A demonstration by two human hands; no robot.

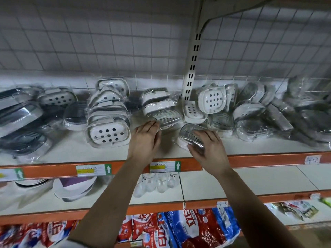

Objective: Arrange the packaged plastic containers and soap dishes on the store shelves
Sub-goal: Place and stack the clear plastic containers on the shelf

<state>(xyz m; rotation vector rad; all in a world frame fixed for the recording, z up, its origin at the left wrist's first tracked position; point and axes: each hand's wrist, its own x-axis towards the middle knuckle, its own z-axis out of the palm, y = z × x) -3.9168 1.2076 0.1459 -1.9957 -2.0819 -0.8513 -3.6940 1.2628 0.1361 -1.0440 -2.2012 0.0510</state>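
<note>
Several white and clear soap dishes in plastic wrap lie in loose piles along the upper shelf (75, 154). My right hand (208, 149) grips one wrapped soap dish (189, 134) with a clear ribbed lid, tilted near the shelf's front. My left hand (146, 140) reaches in with straight fingers, its fingertips touching the wrap of a stack of dishes (161, 108) behind it. A tall stack with a holed white tray (108, 120) stands to the left of my left hand. More holed dishes (211, 99) lean against the upright post.
Darker wrapped containers (21, 115) fill the shelf's left end and grey ones (308, 111) the right end. A slotted upright post (192, 67) divides the wire back grid. Below are an orange shelf edge with price tags (164, 166), clear bottles (157, 183) and detergent bags (188, 228).
</note>
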